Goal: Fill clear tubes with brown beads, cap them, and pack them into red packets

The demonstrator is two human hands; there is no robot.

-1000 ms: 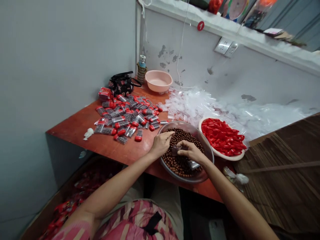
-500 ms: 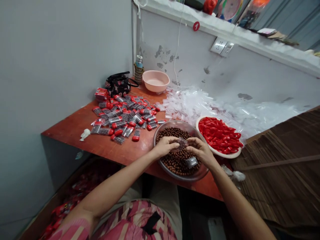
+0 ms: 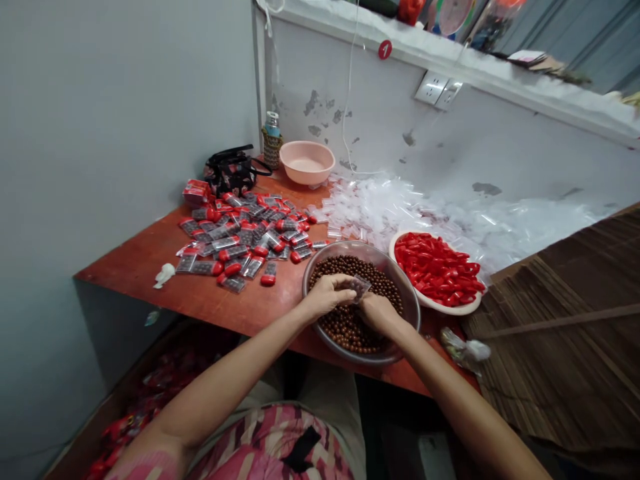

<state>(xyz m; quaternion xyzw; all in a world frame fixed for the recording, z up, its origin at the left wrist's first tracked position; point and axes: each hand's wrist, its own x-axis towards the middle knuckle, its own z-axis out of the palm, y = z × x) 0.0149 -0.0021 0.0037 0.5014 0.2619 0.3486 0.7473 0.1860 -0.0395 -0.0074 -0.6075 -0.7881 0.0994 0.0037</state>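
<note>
A steel bowl (image 3: 306,301) full of round brown beads (image 3: 345,333) stands at the table's front edge. Over the beads, my left hand (image 3: 327,295) is closed on a small clear plastic case (image 3: 360,287) with dark contents, pinched between thumb and fingers. Just right of it, my right hand (image 3: 377,312) reaches down to the beads, back of the hand up. Its fingers are hidden, so whether they hold anything does not show. To the bowl's right, a white basin (image 3: 425,301) holds a heap of red plastic pieces (image 3: 440,267).
Left of the bowl lies a pile of filled clear cases with red caps (image 3: 240,233). Empty-looking clear plastic cases (image 3: 425,200) are heaped along the wall. A pink basin (image 3: 307,163), a black bag (image 3: 233,170) and brown cardboard (image 3: 565,333) surround the work area.
My right hand has moved left and down from beside the held case into the beads. The small clear packet that lay on the beads no longer shows. My left hand keeps its case.
</note>
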